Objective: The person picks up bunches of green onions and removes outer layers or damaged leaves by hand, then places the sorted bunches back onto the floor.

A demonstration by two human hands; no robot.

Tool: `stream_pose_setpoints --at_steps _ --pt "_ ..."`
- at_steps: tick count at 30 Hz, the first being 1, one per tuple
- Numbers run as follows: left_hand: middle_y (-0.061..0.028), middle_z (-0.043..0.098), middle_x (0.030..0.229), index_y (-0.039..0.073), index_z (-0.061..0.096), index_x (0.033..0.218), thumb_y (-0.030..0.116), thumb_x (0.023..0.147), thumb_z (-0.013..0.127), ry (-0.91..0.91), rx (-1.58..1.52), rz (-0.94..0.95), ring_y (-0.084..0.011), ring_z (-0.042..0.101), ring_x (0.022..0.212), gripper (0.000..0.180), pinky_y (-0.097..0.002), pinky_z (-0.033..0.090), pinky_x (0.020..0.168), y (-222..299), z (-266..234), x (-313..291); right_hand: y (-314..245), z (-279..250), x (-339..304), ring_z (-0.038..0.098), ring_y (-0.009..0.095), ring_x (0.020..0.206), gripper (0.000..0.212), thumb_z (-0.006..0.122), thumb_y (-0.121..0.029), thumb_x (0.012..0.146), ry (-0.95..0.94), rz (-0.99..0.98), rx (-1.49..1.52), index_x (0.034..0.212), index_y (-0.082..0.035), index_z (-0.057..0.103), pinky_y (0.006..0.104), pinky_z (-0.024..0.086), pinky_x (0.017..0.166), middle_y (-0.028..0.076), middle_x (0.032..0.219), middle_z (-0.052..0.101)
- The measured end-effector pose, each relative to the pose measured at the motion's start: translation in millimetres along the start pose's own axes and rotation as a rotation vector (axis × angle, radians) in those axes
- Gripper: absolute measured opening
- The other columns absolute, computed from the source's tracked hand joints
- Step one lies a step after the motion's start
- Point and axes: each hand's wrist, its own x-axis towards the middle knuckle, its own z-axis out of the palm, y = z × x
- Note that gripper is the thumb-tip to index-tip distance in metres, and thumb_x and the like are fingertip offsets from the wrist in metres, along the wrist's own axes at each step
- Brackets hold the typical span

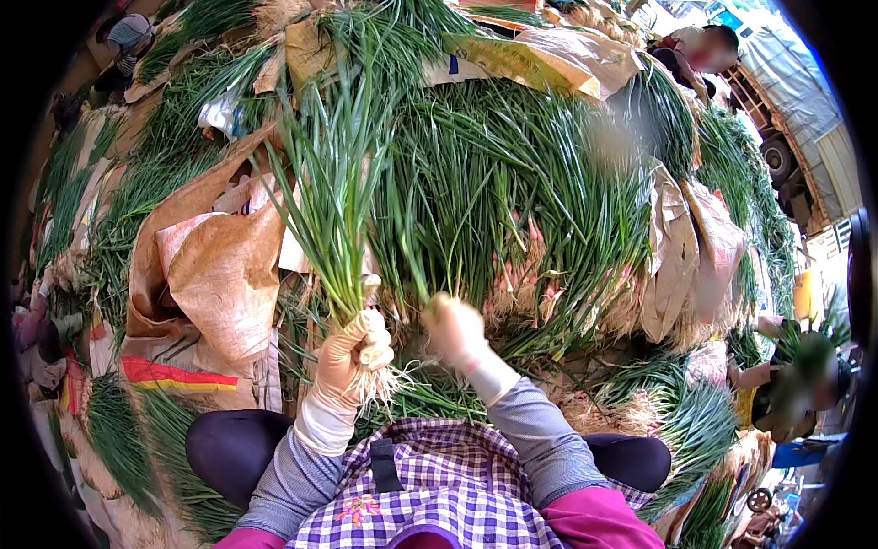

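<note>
Left hand (353,359) upright, grasping green onions (337,240) — right hand (455,331) angled inward, grip too blurred to tell.

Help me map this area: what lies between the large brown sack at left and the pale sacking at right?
In the head view, a broad pile of green onions and, at its left, a bunch held in the left hand.

No readable text, just a faint, indistinct printed mark on the yellowish sack (523,66).
</note>
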Motion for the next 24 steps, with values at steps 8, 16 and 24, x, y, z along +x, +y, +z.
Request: stream_pose_setpoints --at_steps 8,16,24 --pt "-0.0037 0.052 0.073 0.005 0.047 0.12 0.012 0.093 0.05 0.216 -0.021 0.012 -0.0101 0.047 0.053 0.028 -0.0226 0.038 0.046 -6 -16 -2 60 66 -8 0.063 0.03 0.09 0.026 0.061 -0.021 0.083 0.187 0.033 0.288 0.104 -0.005 0.06 0.037 0.049 0.08 0.013 0.098 0.065" --pt "-0.0047 0.054 0.074 0.009 0.052 0.109 0.01 0.09 0.055 -0.127 0.039 0.038 -0.0113 0.048 0.051 0.019 -0.0226 0.04 0.045 -2 15 -5 69 37 67 0.063 0.029 0.076 0.012 0.06 -0.015 0.08 0.224 0.125 -0.357 0.086 -0.006 0.062 0.0378 0.053 0.065 0.014 0.082 0.061" --pt "-0.0028 0.049 0.073 0.007 0.048 0.111 0.014 0.094 0.047 0.074 0.062 0.154 -0.0094 0.045 0.051 0.018 -0.0234 0.037 0.046 6 4 -5 58 73 -50 0.063 0.02 0.083 0.026 0.054 -0.003 0.079 -0.34 -0.441 -0.608 0.105 -0.005 0.054 0.0258 0.053 0.061 0.01 0.092 0.061"
